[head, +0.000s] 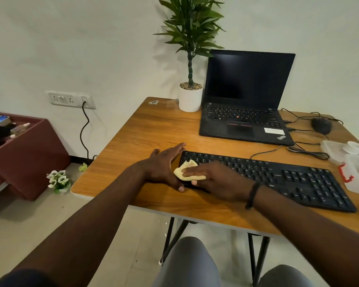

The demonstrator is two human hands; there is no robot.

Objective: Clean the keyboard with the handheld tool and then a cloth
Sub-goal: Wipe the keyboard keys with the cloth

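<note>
wooden desk, white wall, tiled floor, wall socket

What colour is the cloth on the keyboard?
Pale yellow cloth, pressed under the right hand; head view.

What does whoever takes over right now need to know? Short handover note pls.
Left hand: open, flat against the left end of the keyboard, steadying it.
Right hand: fingers straight, pressing the yellow cloth onto the keys at the keyboard's left end.
Keyboard lies on the wooden table, in front of the laptop.
Done: cloth stage has begun; I cannot identify the handheld tool.
Left: wipe the remaining keys towards the right end.
</note>
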